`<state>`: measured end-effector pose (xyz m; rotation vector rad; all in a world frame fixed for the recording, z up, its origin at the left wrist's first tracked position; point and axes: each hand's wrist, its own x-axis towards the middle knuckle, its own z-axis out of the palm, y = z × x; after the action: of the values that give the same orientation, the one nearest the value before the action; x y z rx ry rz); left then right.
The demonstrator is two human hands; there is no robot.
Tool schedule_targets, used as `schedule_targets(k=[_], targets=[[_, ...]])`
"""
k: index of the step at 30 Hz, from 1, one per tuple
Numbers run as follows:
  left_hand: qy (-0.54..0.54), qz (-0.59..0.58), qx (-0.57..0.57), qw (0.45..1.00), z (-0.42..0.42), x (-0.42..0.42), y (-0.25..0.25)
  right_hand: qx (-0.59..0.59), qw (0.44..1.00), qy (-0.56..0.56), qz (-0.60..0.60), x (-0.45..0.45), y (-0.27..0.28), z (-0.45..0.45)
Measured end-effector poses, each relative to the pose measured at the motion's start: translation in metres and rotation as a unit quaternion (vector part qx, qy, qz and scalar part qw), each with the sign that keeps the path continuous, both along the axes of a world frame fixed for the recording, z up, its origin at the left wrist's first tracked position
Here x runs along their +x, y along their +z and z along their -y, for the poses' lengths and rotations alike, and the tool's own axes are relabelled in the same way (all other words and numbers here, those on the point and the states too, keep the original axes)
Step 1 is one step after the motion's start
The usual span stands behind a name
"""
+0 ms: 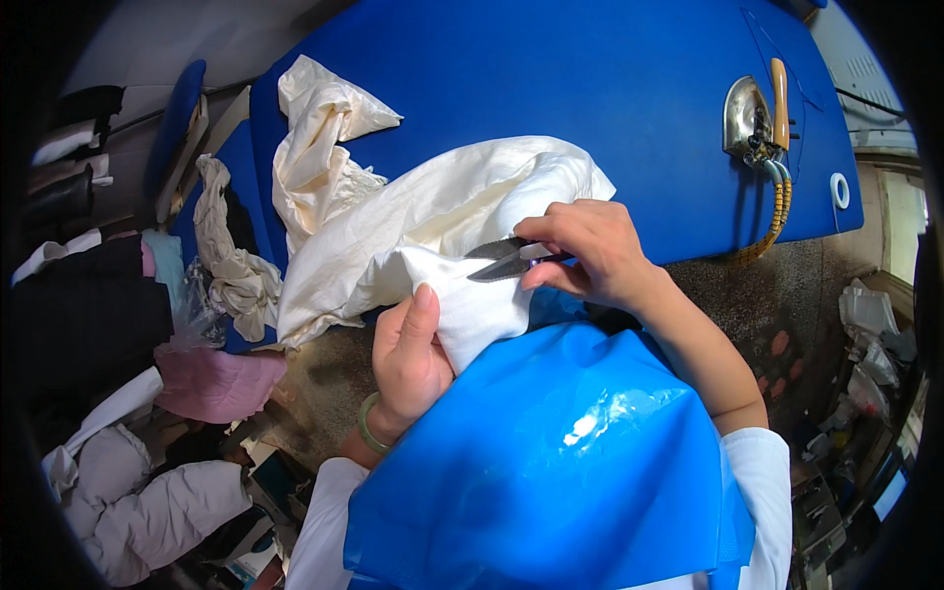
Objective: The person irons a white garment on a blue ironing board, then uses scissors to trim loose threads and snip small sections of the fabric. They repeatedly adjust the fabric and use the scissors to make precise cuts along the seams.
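Note:
My left hand (414,354) grips the near edge of a white cloth garment (479,310), thumb on top and fingers underneath. In my right hand (590,254) is a pair of small thread snips (501,265) with dark blades. Their blades are parted and point left, lying over the cloth just right of my left thumb. The rest of the cream-white fabric (413,206) loops back over the edge of a blue padded ironing table (516,66). Whether the blades touch a thread cannot be seen.
A steam iron (748,122) with a wooden handle stands at the table's right, its hose (778,210) hanging over the edge. Near the corner lies a white tape roll (839,192). Crumpled cream cloth (240,265) and a pink cloth (217,383) are at left. A blue apron (531,457) covers my lap.

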<state>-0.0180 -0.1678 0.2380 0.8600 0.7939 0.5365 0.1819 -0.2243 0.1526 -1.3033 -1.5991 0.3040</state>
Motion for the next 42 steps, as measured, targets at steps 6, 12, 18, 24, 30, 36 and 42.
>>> schedule_targets(k=[6, 12, 18, 24, 30, 36, 42], targets=[[-0.021, 0.004, 0.0, 1.0, -0.002, -0.005, -0.003, 0.0, 1.0, -0.02, -0.01, -0.006, -0.002, 0.0], [-0.018, 0.022, 0.005, 1.0, -0.001, -0.001, -0.002, 0.007, 1.0, -0.02, -0.004, -0.007, 0.0, -0.001], [-0.037, 0.01, 0.03, 0.999, -0.001, -0.003, -0.004, 0.011, 1.0, -0.026, -0.002, -0.007, 0.001, -0.002], [-0.036, -0.003, 0.042, 0.998, -0.001, -0.003, -0.005, 0.008, 0.999, -0.042, 0.001, -0.007, 0.001, -0.002], [-0.041, 0.002, 0.033, 0.999, -0.001, -0.003, -0.005, 0.008, 0.999, -0.036, -0.01, -0.009, 0.001, -0.002], [-0.063, -0.033, 0.052, 0.996, -0.001, -0.006, -0.006, 0.004, 0.999, -0.033, -0.019, -0.012, 0.004, -0.002], [-0.059, -0.031, 0.066, 0.996, 0.0, -0.005, -0.006, 0.006, 0.999, -0.05, -0.016, -0.015, 0.006, 0.0]])
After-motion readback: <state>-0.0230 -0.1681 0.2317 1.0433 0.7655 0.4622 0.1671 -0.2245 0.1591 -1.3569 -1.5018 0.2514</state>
